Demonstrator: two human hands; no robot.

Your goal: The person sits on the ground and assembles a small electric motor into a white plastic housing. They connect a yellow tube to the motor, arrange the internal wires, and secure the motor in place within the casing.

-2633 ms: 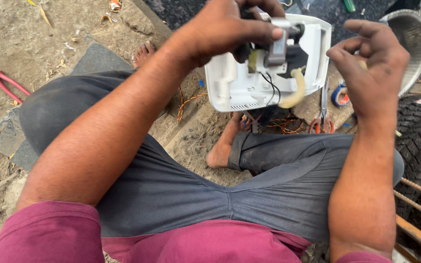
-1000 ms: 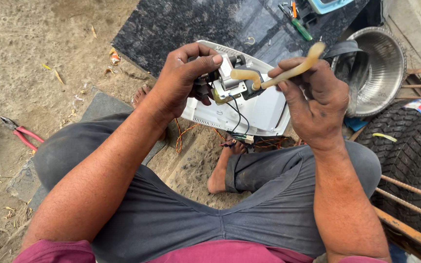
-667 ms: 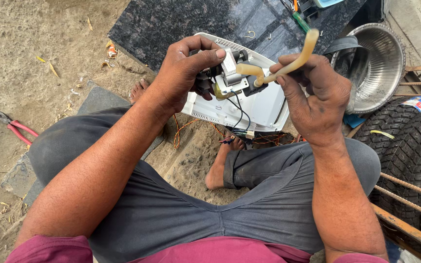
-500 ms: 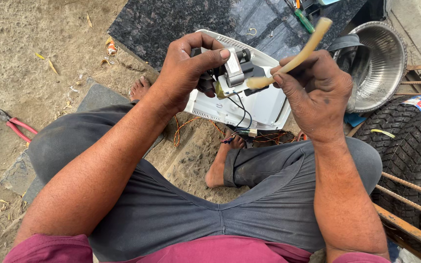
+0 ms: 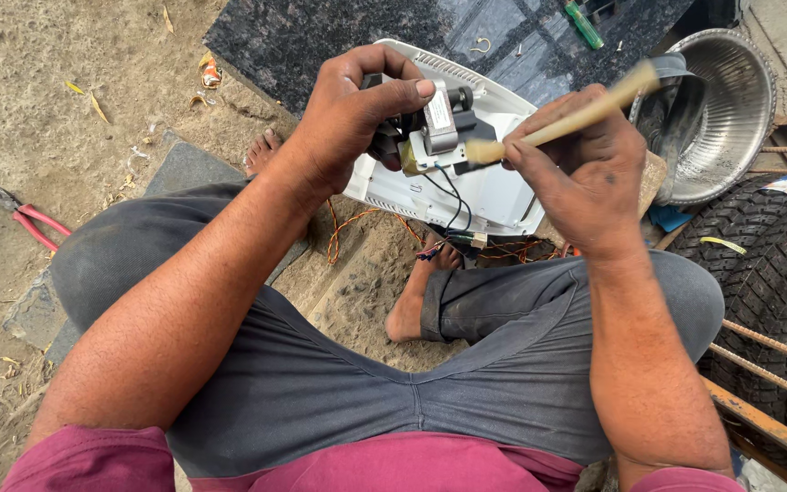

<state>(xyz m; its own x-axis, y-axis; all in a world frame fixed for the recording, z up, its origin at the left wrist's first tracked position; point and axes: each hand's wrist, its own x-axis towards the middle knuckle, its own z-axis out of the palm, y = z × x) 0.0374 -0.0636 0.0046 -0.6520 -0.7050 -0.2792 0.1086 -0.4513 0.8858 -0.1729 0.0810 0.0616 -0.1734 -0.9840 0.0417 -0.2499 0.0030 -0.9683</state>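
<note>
My left hand point(image 5: 357, 109) grips a small electric motor point(image 5: 434, 128) with a metal core and black wires hanging from it, held above a white plastic appliance housing point(image 5: 494, 187). My right hand point(image 5: 585, 173) holds a thin tan brush point(image 5: 567, 118) like a pen, its bristle end touching the motor's right side. The wires run down to orange and coloured leads point(image 5: 462, 241) near my bare foot point(image 5: 412, 305). I sit cross-legged in grey trousers on sandy ground.
A dark stone slab point(image 5: 321, 36) lies ahead with a green screwdriver point(image 5: 582, 23) on it. A steel bowl point(image 5: 730, 109) stands at upper right, black tyres point(image 5: 776, 255) and rusty rods at right. Red-handled pliers point(image 5: 25, 219) lie on the sand at left.
The right hand has turned the brush from pointing up and away to lying across the motor, bristles now against it. The left hand has tilted the motor slightly.
</note>
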